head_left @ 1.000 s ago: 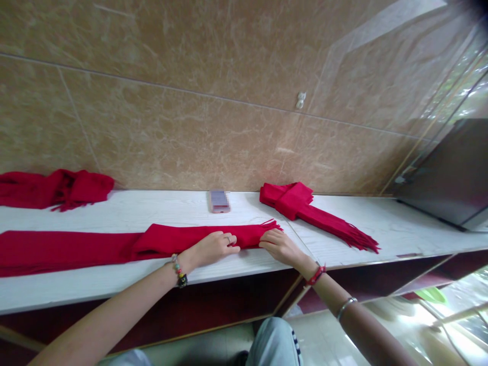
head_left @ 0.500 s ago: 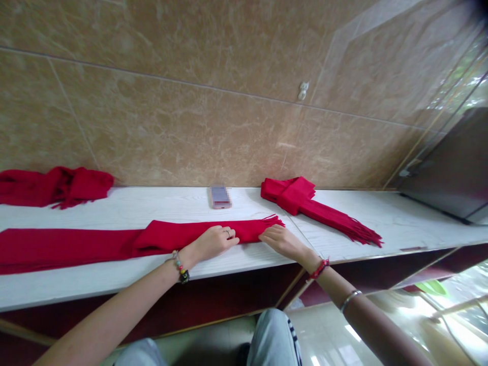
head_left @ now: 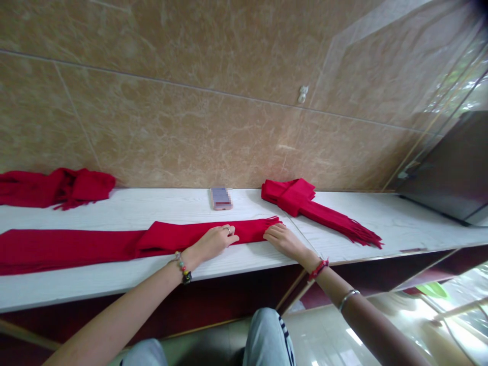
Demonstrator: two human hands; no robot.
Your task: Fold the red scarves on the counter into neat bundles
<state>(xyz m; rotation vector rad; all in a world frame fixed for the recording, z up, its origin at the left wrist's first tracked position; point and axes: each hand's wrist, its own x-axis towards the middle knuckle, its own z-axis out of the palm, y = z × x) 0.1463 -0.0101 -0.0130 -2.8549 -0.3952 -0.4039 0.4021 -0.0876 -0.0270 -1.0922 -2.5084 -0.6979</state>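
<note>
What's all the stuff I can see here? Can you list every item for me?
long scarf: 1, red, laid flat along the counter's front, fringed end folded back under both hands
bunched scarf: 1, red, far left against the wall
folded scarf: 1, red, right of centre, fringed tail trailing right
phone: 1, pinkish, by the wall behind the long scarf
counter: 1, white wood-grain, across the view
wall: tan marble tiles
dark panel: 1, far right
left hand: beaded bracelet, resting on the long scarf
right hand: red wrist cord, at the fringed end
</note>
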